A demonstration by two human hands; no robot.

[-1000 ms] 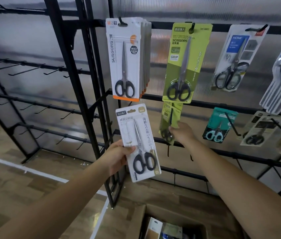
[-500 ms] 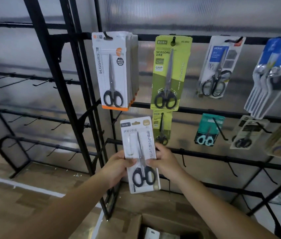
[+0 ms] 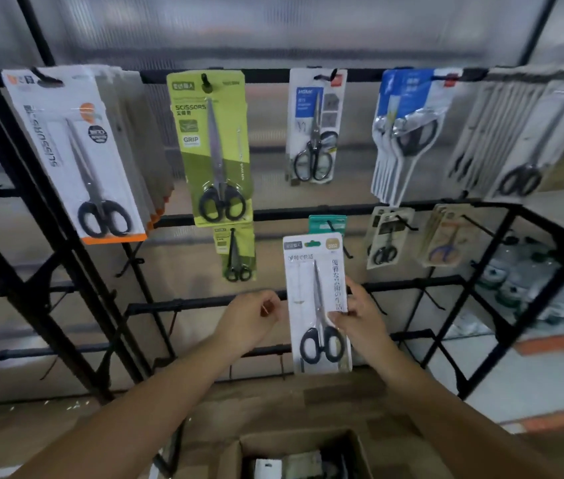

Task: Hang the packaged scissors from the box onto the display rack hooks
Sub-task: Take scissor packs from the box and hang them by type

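My right hand (image 3: 360, 321) pinches the right edge of a white scissors pack (image 3: 315, 299) with black handles, held upright in front of the black display rack (image 3: 204, 300). The pack's top overlaps a teal scissors pack (image 3: 327, 223) hanging on a middle-row hook. My left hand (image 3: 253, 321) hovers just left of the white pack, fingers loosely curled, holding nothing. The open cardboard box (image 3: 356, 451) sits at the bottom edge below my arms, with more packs inside.
Along the top bar hang a white-and-orange stack (image 3: 76, 157), a green pack (image 3: 213, 146), a blue-labelled pack (image 3: 315, 129) and more to the right. A small green pack (image 3: 237, 252) hangs left of the teal one. Bare hooks stick out of the lower bars.
The white pack has moved right, from under the small green pack to the teal one. My left hand let go of it; my right hand now holds it alone.
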